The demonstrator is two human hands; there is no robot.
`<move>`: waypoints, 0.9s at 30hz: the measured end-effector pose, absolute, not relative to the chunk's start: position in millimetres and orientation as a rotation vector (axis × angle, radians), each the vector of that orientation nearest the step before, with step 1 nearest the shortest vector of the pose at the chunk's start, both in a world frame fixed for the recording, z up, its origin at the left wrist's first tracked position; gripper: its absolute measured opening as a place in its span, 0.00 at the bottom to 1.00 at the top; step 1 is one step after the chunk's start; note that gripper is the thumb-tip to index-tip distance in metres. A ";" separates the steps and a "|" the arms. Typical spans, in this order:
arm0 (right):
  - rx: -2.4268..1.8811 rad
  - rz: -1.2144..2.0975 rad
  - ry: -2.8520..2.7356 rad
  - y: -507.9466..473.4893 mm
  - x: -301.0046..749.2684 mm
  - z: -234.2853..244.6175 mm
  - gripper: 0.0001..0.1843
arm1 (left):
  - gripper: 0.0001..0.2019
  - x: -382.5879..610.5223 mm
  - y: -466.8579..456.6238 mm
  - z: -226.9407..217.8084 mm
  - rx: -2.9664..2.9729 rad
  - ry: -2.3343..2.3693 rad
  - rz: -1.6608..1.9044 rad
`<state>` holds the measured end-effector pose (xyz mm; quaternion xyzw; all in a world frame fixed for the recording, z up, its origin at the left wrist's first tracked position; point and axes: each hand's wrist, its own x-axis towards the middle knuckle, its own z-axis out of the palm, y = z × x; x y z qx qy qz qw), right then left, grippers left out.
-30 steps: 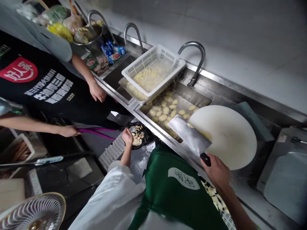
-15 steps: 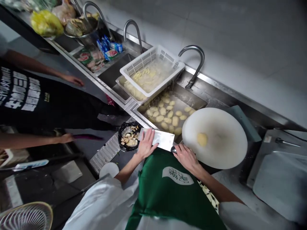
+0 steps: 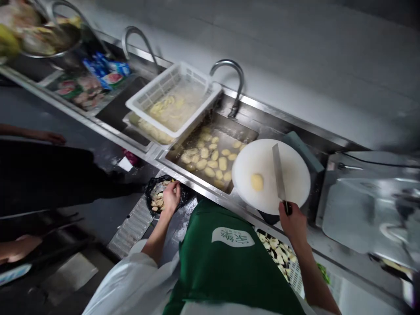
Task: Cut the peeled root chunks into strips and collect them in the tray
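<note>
Right hand: your right hand (image 3: 293, 224) is clenched around the dark handle of the cleaver (image 3: 279, 175); the blade runs away from your fingers across the cutting board.
Cleaver blade: stands on edge, thin side up, over the right half of the round white cutting board (image 3: 271, 175).
Peeled potato: one pale potato (image 3: 257, 182) lies on the board, just beyond and to the left of your right fingers, near the blade but apart from it.
Left hand: your left hand (image 3: 170, 199) reaches down into the black bag (image 3: 154, 192) of peelings; the fingers curl loosely over the scraps, and whether they grasp any cannot be told.
Sink basin: beyond both hands, a steel sink (image 3: 243, 131) holds peeled potatoes (image 3: 210, 155) in water, under a curved tap (image 3: 229, 72).
White basket: farther left of your fingers, a perforated basket (image 3: 141, 98) with cut pieces rests over a tray.
Lower crate: beneath your right wrist, cut pieces (image 3: 278, 253) lie in a crate.
Other person: a dark-clothed arm, hand (image 3: 52, 138) resting at the counter edge, far left.
</note>
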<state>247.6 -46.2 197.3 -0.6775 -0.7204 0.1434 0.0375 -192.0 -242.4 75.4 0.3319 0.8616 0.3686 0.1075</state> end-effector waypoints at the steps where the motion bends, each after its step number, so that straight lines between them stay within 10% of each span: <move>1: -2.114 0.452 -2.193 -44.1 254.1 193.8 0.26 | 0.13 -174.8 -213.1 81.2 1.096 2.437 1.135; 10: -2.220 0.691 -2.129 -76.2 289.3 165.9 0.19 | 0.15 7.7 4.1 115.4 1.955 1.197 0.874; 27: -2.120 0.987 -2.359 -84.5 249.3 174.9 0.16 | 0.29 19.9 14.4 73.8 1.019 1.681 1.082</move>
